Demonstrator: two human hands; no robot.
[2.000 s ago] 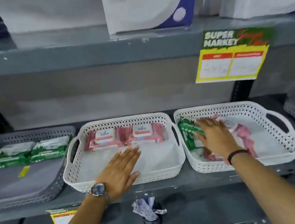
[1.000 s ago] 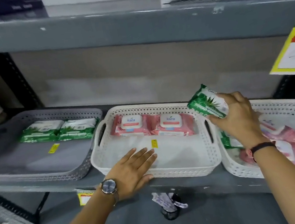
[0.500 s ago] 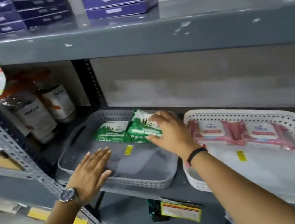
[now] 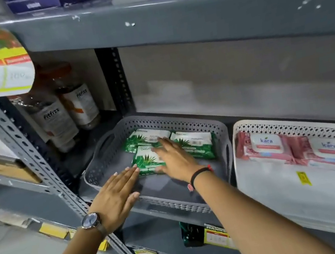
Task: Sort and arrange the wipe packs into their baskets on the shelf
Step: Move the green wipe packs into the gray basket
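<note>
- Grey metal shelf [image 4: 166, 26] spans the frame; a grey basket [image 4: 103, 174] sits at centre, a white basket [image 4: 296, 124] at right.
- Three green packs [image 4: 194, 144] lie in the grey basket: two at the back, one in front.
- Right hand [image 4: 174, 159], fingers spread flat, rests on the front pack [image 4: 146, 162].
- Left hand [image 4: 116, 196], open and flat, lies over the basket's near rim, fingertips by that pack.
- Two pink packs [image 4: 266, 145] lie in the white basket.
- Bottles [image 4: 56, 124] stand at left.

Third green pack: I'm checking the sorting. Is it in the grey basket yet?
In. The third green pack lies flat inside the grey basket, in front of two others, under the right hand.
</note>
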